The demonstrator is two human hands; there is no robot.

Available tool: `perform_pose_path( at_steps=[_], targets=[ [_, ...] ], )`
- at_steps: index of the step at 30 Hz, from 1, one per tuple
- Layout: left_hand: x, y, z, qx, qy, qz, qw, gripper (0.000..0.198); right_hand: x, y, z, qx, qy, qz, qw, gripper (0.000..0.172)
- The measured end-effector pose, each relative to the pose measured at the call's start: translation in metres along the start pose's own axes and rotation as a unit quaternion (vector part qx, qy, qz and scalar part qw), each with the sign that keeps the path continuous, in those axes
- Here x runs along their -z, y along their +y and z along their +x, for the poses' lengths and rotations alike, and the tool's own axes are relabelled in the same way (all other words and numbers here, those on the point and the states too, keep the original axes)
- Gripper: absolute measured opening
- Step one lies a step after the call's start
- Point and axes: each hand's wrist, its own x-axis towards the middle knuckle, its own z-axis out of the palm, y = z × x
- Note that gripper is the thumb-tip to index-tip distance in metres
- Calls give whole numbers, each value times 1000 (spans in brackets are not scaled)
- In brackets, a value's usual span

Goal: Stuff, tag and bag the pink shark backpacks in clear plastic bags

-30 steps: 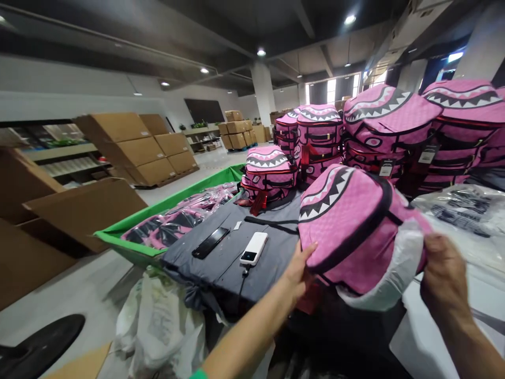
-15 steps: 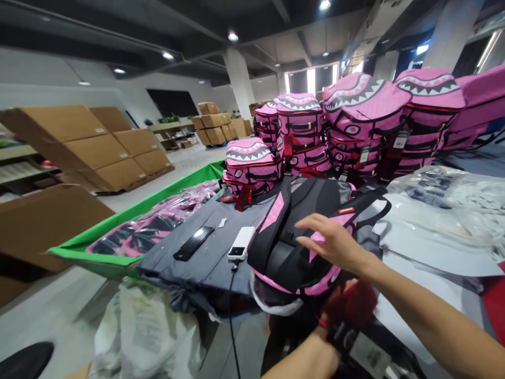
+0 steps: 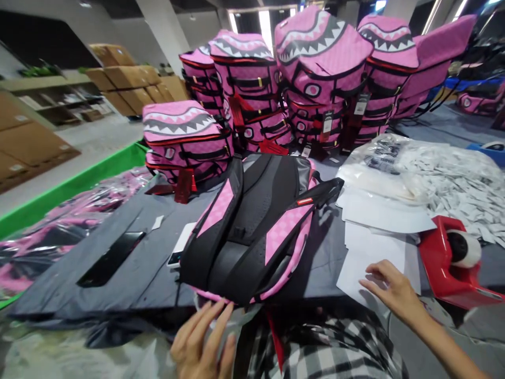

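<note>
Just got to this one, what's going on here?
A person's left hand is at the lower edge of a pink-and-black backpack, which lies straps up on a grey-covered table, with clear plastic at its edge. The right hand is over white paper sheets, near a red tape dispenser. Stacked pink backpacks stand behind.

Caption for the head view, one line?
Left hand at pink-and-black backpack on grey table; right hand on white paper sheets.

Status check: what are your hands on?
Left hand at pink-and-black backpack's lower edge, on plastic bag. Right hand on white sheets. White power bank partly under backpack.
</note>
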Motion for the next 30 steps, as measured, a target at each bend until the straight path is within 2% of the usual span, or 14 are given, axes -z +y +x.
perform_pose_path(
  at_steps=[1, 3, 6, 9, 11, 13, 15, 16, 18, 21, 24, 27, 29, 30],
  targets=[
    [-12, 0, 19, -68, -1, 23, 997, 43, -6, 2, -2, 6, 14, -7, 1000, 45],
    [-40, 2, 54, -139, 1, 53, 989, 58, -8, 9, -3, 17, 59, -38, 997, 43],
    [-71, -1, 87, -151, 7, 63, 987, 63, 6, 33, -5, 1, 124, -128, 984, 53],
    [-75, -10, 95, -138, -18, 44, 989, 63, 20, 60, -12, -52, 117, -161, 979, 71],
    [-68, -8, 93, -118, -30, 21, 992, 63, 22, 71, -17, -74, 108, -146, 981, 69],
    [-62, 4, 90, -97, -11, -5, 995, 67, 18, 73, -18, -67, 118, -143, 980, 66],
    [-63, 29, 86, -120, 14, -46, 992, 69, 14, 72, -15, -46, 127, -156, 979, 64],
    [-66, 44, 84, -149, 11, -76, 986, 66, 13, 71, -13, -34, 128, -161, 978, 65],
    [-80, 76, 80, -220, -45, -148, 963, 50, 16, 69, -6, -7, 120, -171, 978, 65],
    [-104, 119, 77, -271, -198, -229, 914, 29, 33, 63, 8, 49, 123, -220, 966, 59],
    [-119, 143, 78, -258, -312, -277, 871, 26, 57, 46, 20, 87, 202, -294, 930, 47],
    [-121, 147, 81, -207, -309, -331, 867, 39, 74, 12, 24, 114, 287, -318, 897, 26],
    [-117, 145, 85, -156, -253, -355, 886, 65, 76, -19, 20, 172, 270, -269, 909, 13],
    [-114, 144, 87, -131, -223, -364, 895, 80, 74, -35, 18, 201, 219, -217, 930, 10]
  ],
)
